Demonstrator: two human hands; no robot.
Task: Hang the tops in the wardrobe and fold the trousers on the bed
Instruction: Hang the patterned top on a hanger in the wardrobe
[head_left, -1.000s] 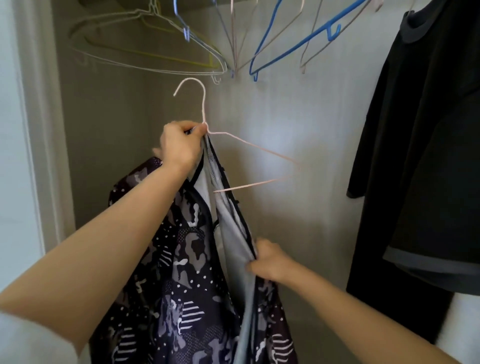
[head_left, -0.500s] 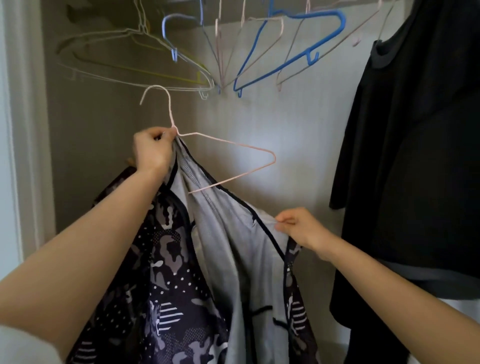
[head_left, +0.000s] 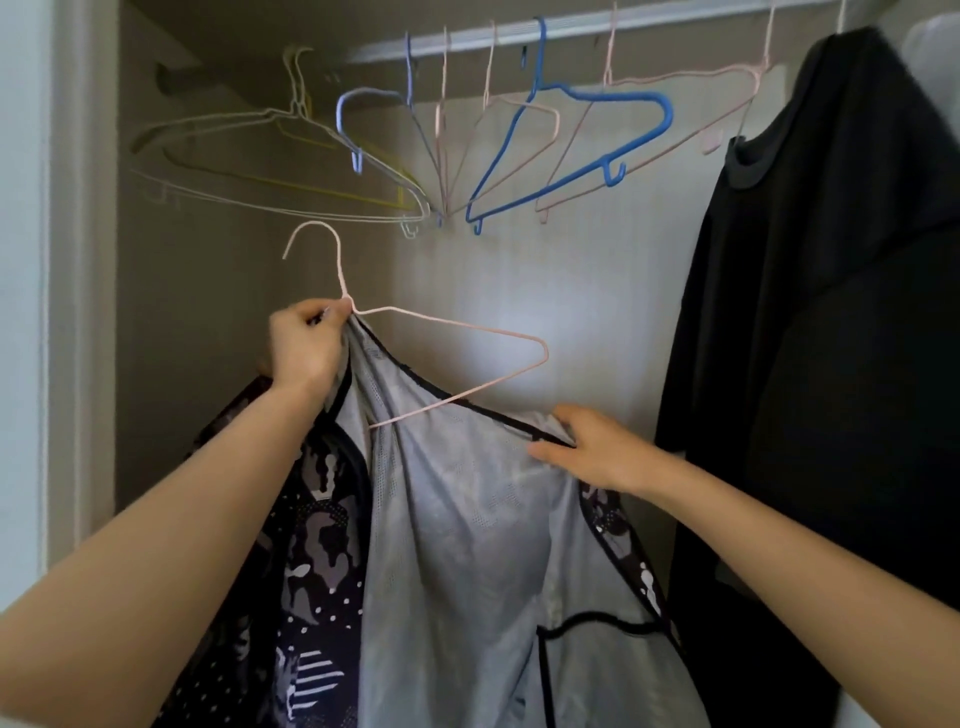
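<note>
**In the wardrobe: a limp top half-fitted on a wire hanger**

Inside the wardrobe (head_left: 208, 291), at 6 o'clock in the view, the patterned top (head_left: 467, 545) is held up and spread open, so that its grey mesh lining is shown. It is not yet on the rail (head_left: 571, 25). The pink wire hanger (head_left: 467, 325) is gripped at its neck, together with the top's collar edge, by the left hand (head_left: 306, 348) at 9 o'clock, with the fingers curled tight. The black-trimmed edge of the opening is pinched by the right hand (head_left: 597, 452) at 4 o'clock, just below the hanger's bare shoulder.

The top is judged light, limp and rather slick. It sags in folds and may slide off so thin a wire if it is loaded unevenly. It is best taken by the trimmed edge near the shoulder, where the binding gives a firmer hold than the mesh. The hanger is judged springy and easily bent, so it is better held at the neck than by an arm.

Counted:
- One patterned top is in hand.
- One black top (head_left: 831, 312) is already hung at 3 o'clock.
- One hanger is in hand.
- One blue plastic hanger (head_left: 613, 95) is seen on the rail at 12 o'clock.
- At least seven other empty hangers are seen beside it, but their overlap prevents an exact count.
- No trousers and no bed are in view.
</note>
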